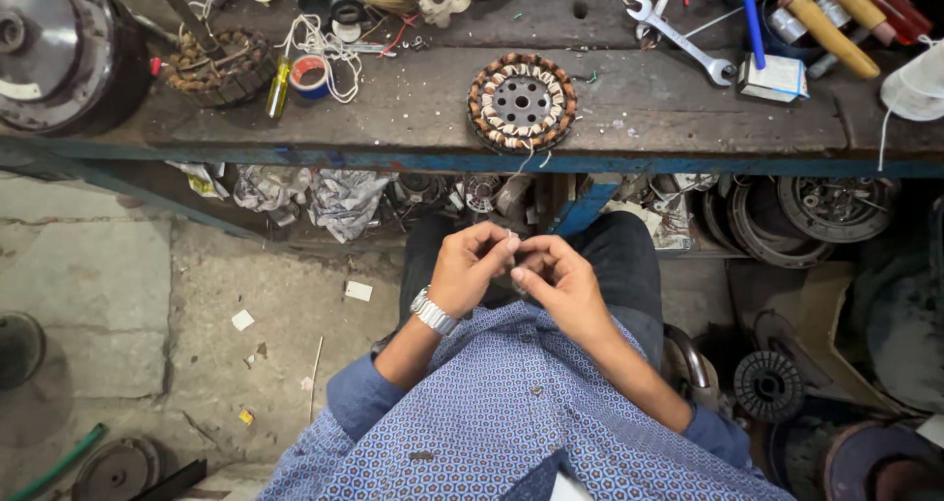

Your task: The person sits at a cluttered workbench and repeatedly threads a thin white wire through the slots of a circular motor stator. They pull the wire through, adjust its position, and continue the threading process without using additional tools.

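My left hand and my right hand meet over my lap, fingertips pinched together on something small and pale that I cannot make out. A metal watch sits on the left wrist. On the workbench just ahead lies a round motor stator with copper and white windings, a thin thread hanging from it over the bench edge toward my hands.
Spanners, screwdrivers, a small box, tape rolls, another wound coil and a motor housing lie on the bench. Crumpled rags and metal parts sit on the shelf below. Wheels and scraps lie on the concrete floor.
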